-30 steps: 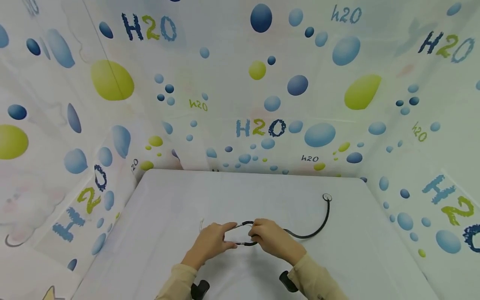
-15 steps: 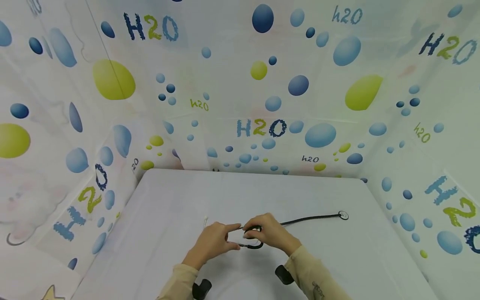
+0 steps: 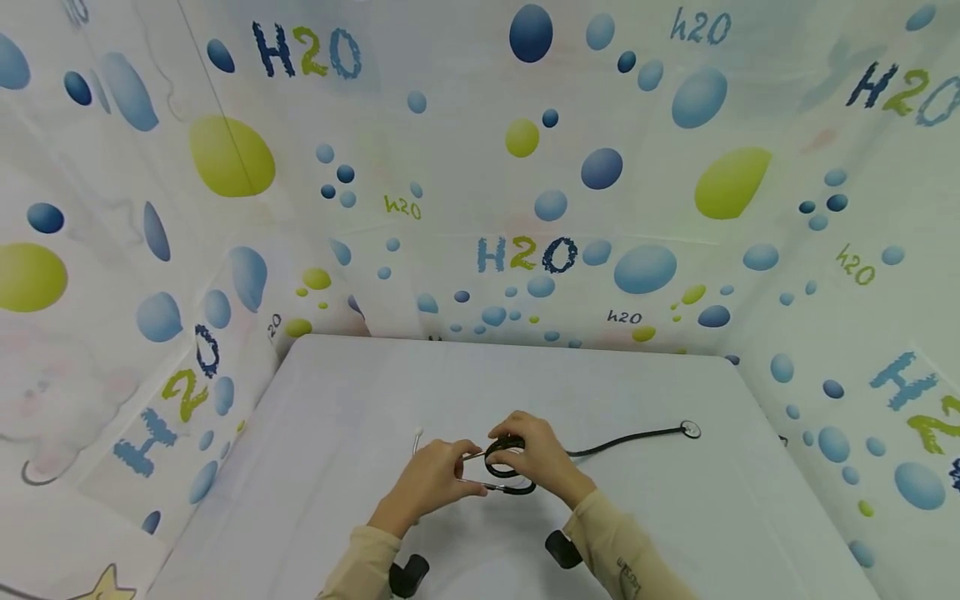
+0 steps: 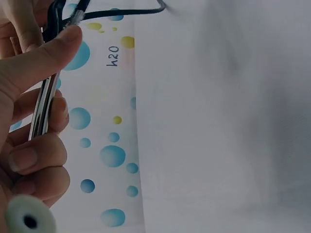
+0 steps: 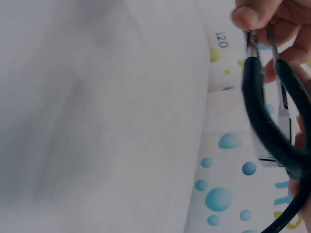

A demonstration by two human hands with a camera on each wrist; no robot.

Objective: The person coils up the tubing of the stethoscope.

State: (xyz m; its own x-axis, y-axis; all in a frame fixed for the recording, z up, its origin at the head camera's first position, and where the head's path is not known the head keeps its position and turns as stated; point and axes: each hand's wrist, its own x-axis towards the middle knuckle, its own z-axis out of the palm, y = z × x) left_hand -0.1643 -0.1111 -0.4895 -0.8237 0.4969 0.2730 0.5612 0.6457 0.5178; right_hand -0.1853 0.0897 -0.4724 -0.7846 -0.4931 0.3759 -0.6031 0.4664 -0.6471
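Note:
A stethoscope with black tubing is held between both hands over the white table. My left hand grips its metal ear tubes, thumb on one side and curled fingers on the other. A pale eartip shows large at the bottom of the left wrist view. My right hand pinches a coil of the tubing near the fork, its fingers partly behind the loop. In the right wrist view the forked tubing runs up to the ear tubes. The round chestpiece lies on the table to the right.
The white tabletop stretches behind and beside the hands. Around it hang white sheets printed with blue and green drops and H2O lettering. Black wrist cameras sit below each sleeve.
My right hand has drawn the tubing inward and gathered it into a coil. The chestpiece moved right and nearer, and the tube to it straightened. My left hand keeps its grip.

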